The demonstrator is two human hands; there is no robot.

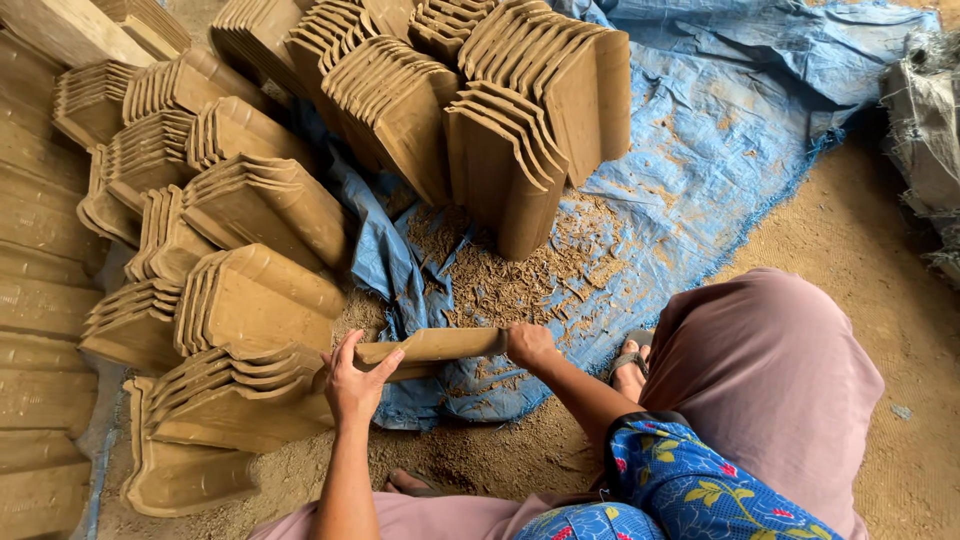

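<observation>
Person squats on sandy ground, head view looking down. Both hands hold one unfired clay roof tile (432, 347), brown, long, seen edge-on and lying roughly level. Landmark: the blue tarp (720, 130).

Left hand (355, 382) grips the tile's left end, fingers wrapped over the top edge, thumb raised alongside; this end sits just off the tarp's near-left edge. Right hand (528, 344) is closed around the tile's right end, over the tarp's near edge; cannot tell how the fingers sit underneath. The tile hangs above the tarp's near-left corner, just beside the low tile stack (235, 395) that lies left of the tarp.

Clay scraps (510, 275) litter the tarp's middle, just beyond the held tile. Upright tile rows (500, 110) stand on the tarp's far-left part, leaning close together. More tile stacks (200, 200) stand off the tarp's left side, touching one another. Person's sandalled foot (628, 365) rests at the tarp's near edge, right of the held tile. Mauve skirt (770, 380) covers the knee right of the tarp's near edge; blue flowered sleeve (680, 480) below it.
</observation>
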